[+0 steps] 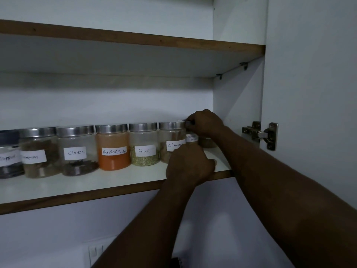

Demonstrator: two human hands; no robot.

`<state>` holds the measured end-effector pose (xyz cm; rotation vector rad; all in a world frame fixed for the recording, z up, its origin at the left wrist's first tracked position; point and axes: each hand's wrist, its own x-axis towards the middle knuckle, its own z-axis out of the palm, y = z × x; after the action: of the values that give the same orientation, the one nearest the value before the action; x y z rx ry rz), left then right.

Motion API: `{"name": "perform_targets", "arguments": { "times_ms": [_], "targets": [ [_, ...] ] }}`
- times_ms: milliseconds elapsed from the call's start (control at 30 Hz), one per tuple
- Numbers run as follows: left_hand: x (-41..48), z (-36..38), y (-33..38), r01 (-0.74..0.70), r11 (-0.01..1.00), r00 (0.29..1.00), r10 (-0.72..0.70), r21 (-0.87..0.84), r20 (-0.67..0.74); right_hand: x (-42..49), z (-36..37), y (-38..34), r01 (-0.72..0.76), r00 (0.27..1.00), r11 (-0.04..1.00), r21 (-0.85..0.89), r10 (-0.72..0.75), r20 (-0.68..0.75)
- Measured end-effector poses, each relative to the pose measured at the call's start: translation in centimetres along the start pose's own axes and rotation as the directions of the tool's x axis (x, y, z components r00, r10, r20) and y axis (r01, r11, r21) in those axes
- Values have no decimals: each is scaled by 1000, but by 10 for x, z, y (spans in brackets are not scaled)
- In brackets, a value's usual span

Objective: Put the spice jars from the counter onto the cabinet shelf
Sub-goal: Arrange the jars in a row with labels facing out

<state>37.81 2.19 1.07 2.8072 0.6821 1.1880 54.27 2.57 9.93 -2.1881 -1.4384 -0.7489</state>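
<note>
A row of clear spice jars with silver lids stands on the cabinet shelf (pixel 116 182): cloves (pixel 77 149), red chilli powder (pixel 113 147), fennel (pixel 144 145) and cinnamon (pixel 171 140). At the row's right end is one more labelled jar (pixel 192 138), mostly hidden. My right hand (pixel 205 122) grips the top of that last jar. My left hand (pixel 190 164) is closed around the lower front, where the cinnamon jar and the last jar meet; I cannot tell which one it holds.
Two more jars (pixel 35 151) stand at the row's left end, one with a dark lid (pixel 9 153). An upper shelf (pixel 135 39) hangs above. The cabinet's right wall (pixel 237 97) and a door hinge (pixel 259 134) sit just right of my hands.
</note>
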Motion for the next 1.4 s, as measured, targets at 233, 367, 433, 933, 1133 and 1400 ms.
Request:
{"name": "perform_targets", "arguments": {
  "times_ms": [233,367,433,933,1133,1400],
  "targets": [
    [-4,-6,1,-5,1000,999,5,2,33,-7,-6,-11,-33,999,997,-68,32,-17],
    [-11,-13,-2,-24,999,999,26,-39,44,-7,-6,-13,-33,999,994,-109,32,-16],
    [-16,-20,-6,-30,998,999,33,-63,35,-7,-8,-14,-20,1000,994,-111,19,-7],
    [-28,-52,-51,206,969,979,-204,-138,28,-39,-44,-69,250,968,940,233,-243,-60],
    [-29,-48,-51,181,977,983,-181,-112,14,-21,-15,-77,180,980,967,179,-161,-113],
    [-26,-46,-54,160,980,986,-165,-119,-30,13,9,-89,111,992,991,67,-107,-71]
  ]
}}
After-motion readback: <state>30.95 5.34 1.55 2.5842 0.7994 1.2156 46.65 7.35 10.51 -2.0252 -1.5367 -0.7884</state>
